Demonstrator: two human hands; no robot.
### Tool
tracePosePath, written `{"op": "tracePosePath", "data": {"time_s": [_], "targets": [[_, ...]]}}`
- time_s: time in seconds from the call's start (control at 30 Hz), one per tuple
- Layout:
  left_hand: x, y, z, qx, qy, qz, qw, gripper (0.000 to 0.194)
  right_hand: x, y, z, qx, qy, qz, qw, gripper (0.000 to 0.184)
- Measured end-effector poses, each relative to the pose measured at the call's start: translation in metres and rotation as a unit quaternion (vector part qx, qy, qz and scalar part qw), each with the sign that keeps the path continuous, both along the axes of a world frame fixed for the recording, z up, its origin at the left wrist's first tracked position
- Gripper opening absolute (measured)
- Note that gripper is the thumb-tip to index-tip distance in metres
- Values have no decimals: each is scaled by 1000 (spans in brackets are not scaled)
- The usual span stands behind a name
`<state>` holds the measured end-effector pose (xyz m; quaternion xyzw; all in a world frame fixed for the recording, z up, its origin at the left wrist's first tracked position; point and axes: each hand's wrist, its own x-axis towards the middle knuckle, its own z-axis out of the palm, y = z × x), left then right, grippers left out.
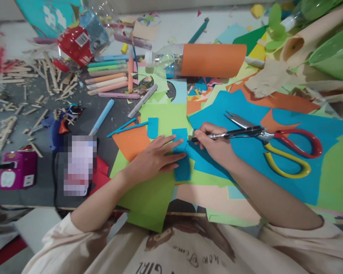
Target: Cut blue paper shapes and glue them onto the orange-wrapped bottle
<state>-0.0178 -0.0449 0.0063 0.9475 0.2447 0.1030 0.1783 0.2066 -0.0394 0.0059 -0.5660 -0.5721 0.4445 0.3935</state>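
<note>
My right hand grips a black and silver pen, its tip at the edge of a narrow blue paper strip. Curved outlines are drawn on that strip. Fingers spread, my left hand lies flat over the strip and the green paper beneath. Just beyond the left fingers is a small blue paper piece beside thin blue strips and an orange paper. A large blue sheet lies under my right hand. Scissors with red and yellow handles rest on it, blades apart.
A plastic bottle wrapped in orange paper lies at the back. Several markers and wooden sticks cover the left side. A glue gun, a phone and a magenta box are nearer. Green bottle pieces stand back right.
</note>
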Motion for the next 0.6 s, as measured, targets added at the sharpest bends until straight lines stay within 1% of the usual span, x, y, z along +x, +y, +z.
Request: {"op": "tracePosePath", "data": {"time_s": [0.13, 0.3, 0.6], "targets": [[1, -1, 3, 12, -14, -2, 1000, 33, 1, 1, 1, -15, 14, 6, 1000, 32], [-1, -1, 7, 15, -16, -11, 1000, 32, 2, 1, 3, -24, 18, -3, 1000, 32], [-1, 0, 7, 15, -17, -12, 1000, 31, -1, 0, 6, -14, 11, 29, 999, 32]]}}
